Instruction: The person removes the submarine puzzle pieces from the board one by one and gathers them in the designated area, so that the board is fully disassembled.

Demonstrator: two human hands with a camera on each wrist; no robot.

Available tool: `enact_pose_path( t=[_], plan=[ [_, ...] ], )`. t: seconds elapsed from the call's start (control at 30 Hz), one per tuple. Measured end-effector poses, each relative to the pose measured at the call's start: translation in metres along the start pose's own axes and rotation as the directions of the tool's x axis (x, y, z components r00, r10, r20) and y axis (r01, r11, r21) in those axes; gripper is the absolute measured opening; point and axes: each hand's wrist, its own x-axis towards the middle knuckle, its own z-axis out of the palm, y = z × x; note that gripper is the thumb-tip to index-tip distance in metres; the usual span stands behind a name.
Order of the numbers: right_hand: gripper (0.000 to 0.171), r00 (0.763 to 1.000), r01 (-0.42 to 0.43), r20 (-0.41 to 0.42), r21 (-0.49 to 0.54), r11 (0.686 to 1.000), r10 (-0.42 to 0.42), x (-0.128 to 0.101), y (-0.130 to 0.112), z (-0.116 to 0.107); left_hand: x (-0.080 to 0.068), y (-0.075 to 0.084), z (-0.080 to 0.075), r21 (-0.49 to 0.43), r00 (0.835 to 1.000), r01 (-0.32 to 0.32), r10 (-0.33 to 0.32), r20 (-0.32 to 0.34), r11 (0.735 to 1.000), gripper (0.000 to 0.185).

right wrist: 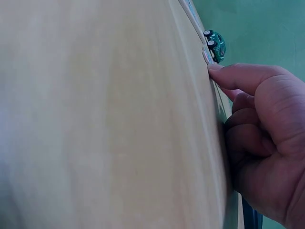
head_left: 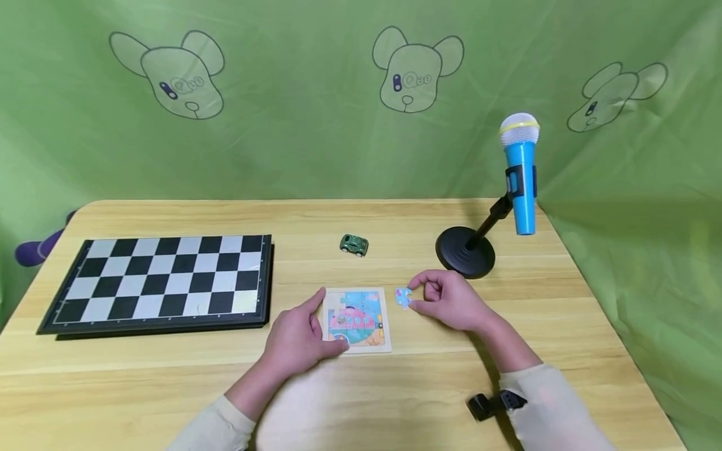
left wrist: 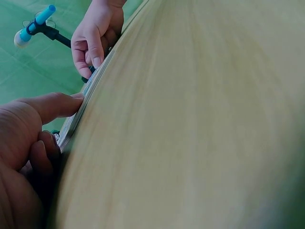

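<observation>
A small square puzzle board (head_left: 361,319) with a pink and blue picture lies on the wooden table (head_left: 395,388) in front of me. My left hand (head_left: 329,318) braces its left edge, index finger stretched to the upper left corner and thumb on the lower left corner; in the left wrist view the index finger (left wrist: 57,106) touches the board's edge (left wrist: 78,114). Just right of the board, my right hand (head_left: 410,295) pinches a loose blue puzzle piece (head_left: 403,297) between thumb and index finger, low over the table. The right wrist view shows that piece (right wrist: 208,57) at my fingertip.
A folding chessboard (head_left: 163,279) lies at the left. A green toy car (head_left: 354,244) stands behind the puzzle. A blue toy microphone (head_left: 520,175) leans on a black stand (head_left: 465,252) at the back right. A black strap (head_left: 491,404) sits by my right sleeve.
</observation>
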Motion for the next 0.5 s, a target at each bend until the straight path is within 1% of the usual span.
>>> enact_pose_path(
  t=[0.27, 0.5],
  plan=[
    [0.024, 0.999, -0.033, 0.023, 0.025, 0.999, 0.033, 0.0001, -0.004, -0.003, 0.0003, -0.0002, 0.0, -0.002, 1.0, 0.005, -0.005, 0.003, 1.0, 0.106],
    [0.027, 0.999, -0.036, 0.028, 0.046, 0.998, 0.035, -0.0002, -0.0048, -0.0027, -0.0001, -0.0003, -0.0004, -0.005, 1.0, 0.001, -0.001, 0.001, 1.0, 0.105]
  ],
)
